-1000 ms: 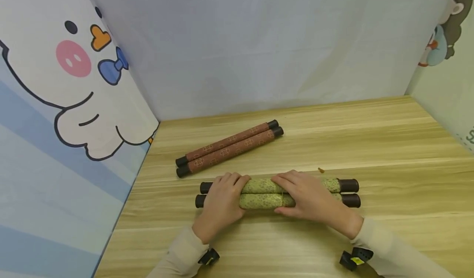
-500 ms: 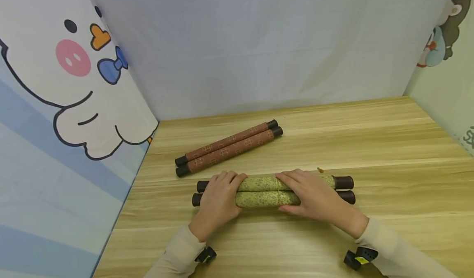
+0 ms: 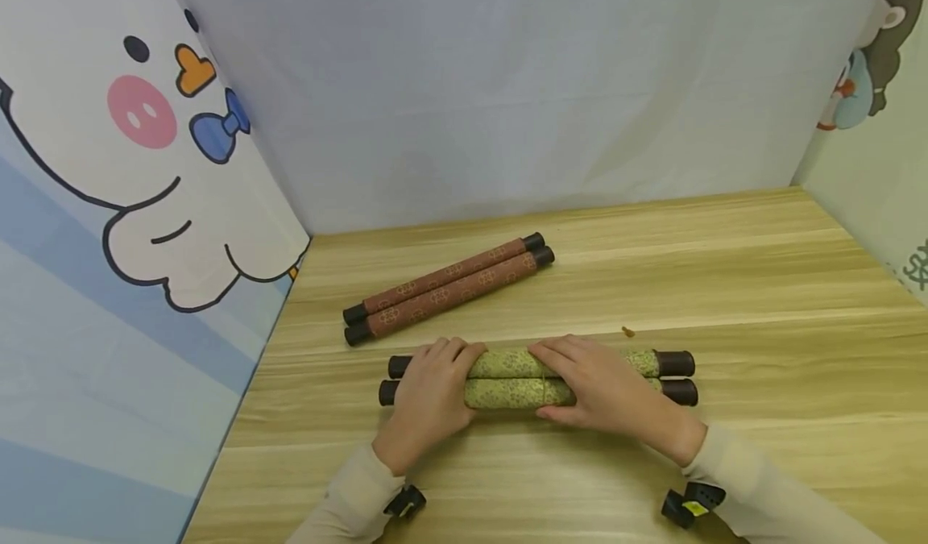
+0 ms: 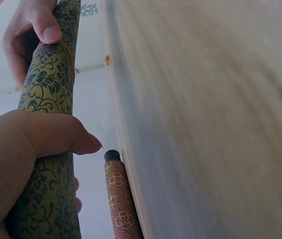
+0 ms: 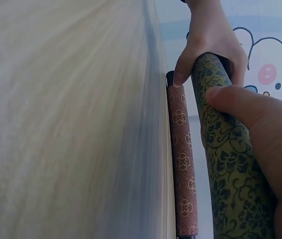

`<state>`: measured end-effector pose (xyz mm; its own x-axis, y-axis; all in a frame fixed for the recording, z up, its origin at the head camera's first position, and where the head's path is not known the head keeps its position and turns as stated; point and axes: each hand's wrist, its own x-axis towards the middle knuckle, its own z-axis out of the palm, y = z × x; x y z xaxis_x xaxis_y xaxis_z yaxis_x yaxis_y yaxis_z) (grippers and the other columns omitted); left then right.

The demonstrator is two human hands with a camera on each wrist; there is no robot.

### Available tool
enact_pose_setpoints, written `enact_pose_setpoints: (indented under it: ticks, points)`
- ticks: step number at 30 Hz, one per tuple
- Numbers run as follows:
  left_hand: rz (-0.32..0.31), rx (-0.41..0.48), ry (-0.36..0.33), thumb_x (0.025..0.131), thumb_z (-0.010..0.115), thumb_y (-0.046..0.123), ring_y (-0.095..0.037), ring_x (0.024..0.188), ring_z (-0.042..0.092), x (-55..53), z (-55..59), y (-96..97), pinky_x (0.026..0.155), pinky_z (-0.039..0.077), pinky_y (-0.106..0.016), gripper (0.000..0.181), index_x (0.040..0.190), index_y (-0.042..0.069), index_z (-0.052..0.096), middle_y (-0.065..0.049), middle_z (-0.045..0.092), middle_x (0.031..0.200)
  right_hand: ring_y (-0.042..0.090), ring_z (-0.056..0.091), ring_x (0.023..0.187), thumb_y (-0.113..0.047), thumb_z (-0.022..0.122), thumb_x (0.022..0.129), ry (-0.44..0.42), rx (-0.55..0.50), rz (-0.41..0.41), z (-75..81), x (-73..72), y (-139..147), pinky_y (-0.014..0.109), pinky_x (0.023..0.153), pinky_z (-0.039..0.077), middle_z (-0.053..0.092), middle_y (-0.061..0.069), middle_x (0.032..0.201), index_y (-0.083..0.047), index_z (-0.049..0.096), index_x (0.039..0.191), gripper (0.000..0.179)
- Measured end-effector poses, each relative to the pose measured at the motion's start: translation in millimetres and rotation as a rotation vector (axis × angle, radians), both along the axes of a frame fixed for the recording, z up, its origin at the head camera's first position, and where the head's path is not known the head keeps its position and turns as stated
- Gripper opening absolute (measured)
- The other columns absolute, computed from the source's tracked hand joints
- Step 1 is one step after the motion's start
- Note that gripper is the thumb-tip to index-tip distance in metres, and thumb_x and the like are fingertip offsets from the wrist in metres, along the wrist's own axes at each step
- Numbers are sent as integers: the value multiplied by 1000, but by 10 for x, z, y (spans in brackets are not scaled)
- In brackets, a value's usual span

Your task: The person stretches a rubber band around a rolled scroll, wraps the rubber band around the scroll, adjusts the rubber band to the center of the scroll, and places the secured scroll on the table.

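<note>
A green-yellow patterned scroll (image 3: 503,394), rolled from both ends into two side-by-side rolls with dark end knobs, lies crosswise in front of me. A thin cord (image 3: 544,391) goes round it near the middle. My left hand (image 3: 432,391) grips its left part from above, thumb on the near roll. Farther right, my right hand (image 3: 605,387) holds it the same way. Both wrist views show fingers wrapped round the green scroll (image 4: 48,82), which appears raised off the tabletop. Behind it, a red-brown scroll (image 3: 453,288) with flower motifs rests at a slant on the table, untouched.
The wood-grain table (image 3: 725,278) meets a pale back wall (image 3: 507,85). A cartoon-printed panel (image 3: 94,230) borders the left, another printed panel (image 3: 870,165) the right. A small brown bit (image 3: 627,332) lies beyond the green scroll's right part.
The green scroll has shifted slightly left, and its cord with it. My right hand moved a little right, then back left along it. The red-brown scroll has stayed put.
</note>
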<state>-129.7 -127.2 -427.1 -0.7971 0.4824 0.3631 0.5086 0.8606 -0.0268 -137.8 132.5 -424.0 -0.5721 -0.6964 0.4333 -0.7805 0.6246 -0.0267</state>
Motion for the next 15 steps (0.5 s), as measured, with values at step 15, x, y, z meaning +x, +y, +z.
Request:
enact_pose_setpoints:
  ticks: [15]
  points:
    - [34, 22, -38, 54, 96, 33, -20, 100, 64, -45, 0, -153, 91, 53, -39, 82, 128, 19, 62, 0, 68, 110, 27, 65, 114, -51, 80, 76, -71, 31, -89, 21, -19, 350, 48, 93, 55, 65, 8, 129, -9, 53, 141, 82]
